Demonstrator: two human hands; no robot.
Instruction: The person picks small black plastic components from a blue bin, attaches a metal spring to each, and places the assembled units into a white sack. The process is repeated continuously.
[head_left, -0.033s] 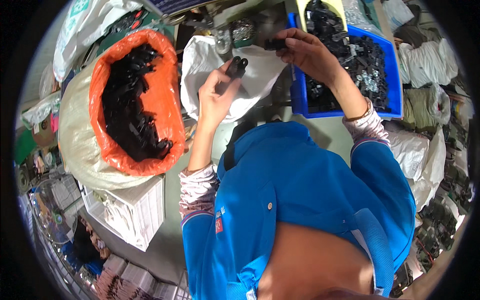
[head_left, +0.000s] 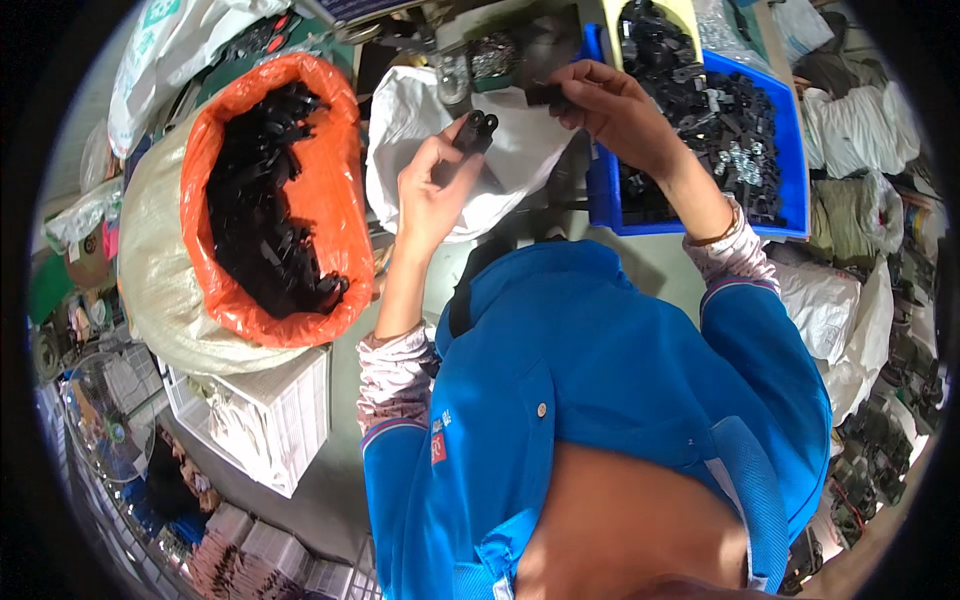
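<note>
My left hand (head_left: 432, 190) is closed around black plastic parts (head_left: 474, 132) whose rounded ends have holes. It is over the white sack (head_left: 398, 105), left of centre. Farther right, my right hand (head_left: 620, 112) pinches a small dark piece (head_left: 546, 95) between thumb and fingers; its exact kind is hard to make out. That hand is beside the near left wall of the blue bin (head_left: 600, 190), which holds many small black parts (head_left: 735, 125) and some shiny metal ones. A gap separates the two hands.
On the left stands a sack with an orange liner (head_left: 345, 190), filled with long black parts (head_left: 250, 220). Below it is a white crate (head_left: 295, 430). A yellow container (head_left: 690, 20) of black parts sits at the blue bin's far side. Machine metalwork (head_left: 452, 75) rises behind the white sack.
The whole view has shifted slightly. Both hands keep their grips, in nearly the same places.
</note>
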